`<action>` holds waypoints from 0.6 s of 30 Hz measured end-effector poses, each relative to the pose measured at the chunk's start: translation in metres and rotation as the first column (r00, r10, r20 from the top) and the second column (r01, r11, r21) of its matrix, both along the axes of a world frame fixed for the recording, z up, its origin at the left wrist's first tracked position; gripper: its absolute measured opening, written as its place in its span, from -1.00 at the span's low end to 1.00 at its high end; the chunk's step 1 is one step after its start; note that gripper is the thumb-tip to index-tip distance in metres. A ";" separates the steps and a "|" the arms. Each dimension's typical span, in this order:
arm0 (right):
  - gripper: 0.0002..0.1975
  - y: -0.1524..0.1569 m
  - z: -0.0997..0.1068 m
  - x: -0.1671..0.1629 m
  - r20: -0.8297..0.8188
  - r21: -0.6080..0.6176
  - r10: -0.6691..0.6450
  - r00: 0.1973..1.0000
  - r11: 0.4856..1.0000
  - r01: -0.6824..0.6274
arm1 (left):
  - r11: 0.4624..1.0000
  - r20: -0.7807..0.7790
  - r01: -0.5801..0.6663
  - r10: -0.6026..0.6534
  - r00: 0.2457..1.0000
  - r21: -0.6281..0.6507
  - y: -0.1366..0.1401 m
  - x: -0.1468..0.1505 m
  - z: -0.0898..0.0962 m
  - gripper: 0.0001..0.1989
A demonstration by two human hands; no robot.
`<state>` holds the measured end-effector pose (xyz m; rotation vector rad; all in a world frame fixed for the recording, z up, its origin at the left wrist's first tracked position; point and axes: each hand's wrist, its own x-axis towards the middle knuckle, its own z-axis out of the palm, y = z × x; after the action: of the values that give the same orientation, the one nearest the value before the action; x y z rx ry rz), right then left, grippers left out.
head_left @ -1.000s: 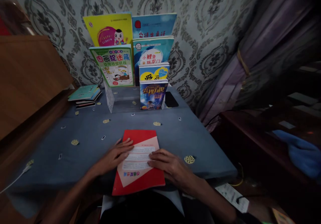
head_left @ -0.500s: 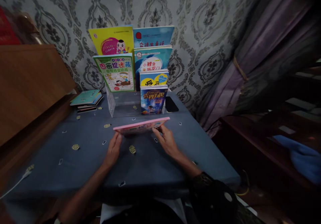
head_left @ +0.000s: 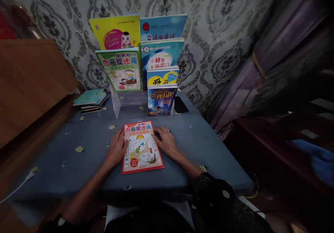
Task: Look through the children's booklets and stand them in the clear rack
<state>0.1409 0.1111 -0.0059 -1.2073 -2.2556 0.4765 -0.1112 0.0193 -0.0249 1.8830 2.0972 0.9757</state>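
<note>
A red-edged children's picture book (head_left: 143,149) lies flat on the blue tablecloth, its cover with Chinese lettering and a small drawn scene facing up. My left hand (head_left: 116,147) rests along the book's left side, fingers stretched out and thumb touching the cover's edge. On the opposite side my right hand (head_left: 168,142) lies with fingers extended, its thumb against the book's right edge. Behind the book stands a clear acrylic rack (head_left: 130,109). It bears a green picture book (head_left: 124,69), a yellow book (head_left: 112,34) and a dark blue book (head_left: 161,100) among others.
To the left of the rack sits a stack of thin books (head_left: 90,99). A black phone (head_left: 181,104) lies to its right. A white cable (head_left: 22,185) crosses the table's left edge, a wooden cabinet (head_left: 33,87) borders the left side, and a purple curtain (head_left: 250,62) hangs at the right.
The red-edged picture book, held tilted edge-on between both hands before, now lies flat on the table, nearer to me. My hands have flattened at its sides. The view has shifted slightly.
</note>
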 end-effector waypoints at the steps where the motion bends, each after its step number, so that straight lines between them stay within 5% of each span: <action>1: -0.73 0.000 -0.001 0.000 0.021 0.031 0.030 0.999 0.999 -0.031 | 0.999 -0.067 0.018 -0.020 0.998 -0.037 0.001 -0.002 -0.003 -0.45; 6: -0.76 -0.001 -0.003 -0.001 0.048 0.081 0.087 0.995 0.993 -0.091 | 0.993 -0.235 0.046 -0.071 0.969 -0.112 0.007 0.000 -0.001 -0.43; 18: -0.79 -0.002 0.000 -0.001 -0.007 0.077 0.103 0.995 0.992 -0.102 | 0.979 -0.339 0.039 -0.107 0.935 -0.200 0.029 0.002 0.010 -0.39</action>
<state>0.1399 0.1088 -0.0063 -1.0518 -2.3133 0.4299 -0.1094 0.0483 -0.0150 2.1394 2.1878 0.4262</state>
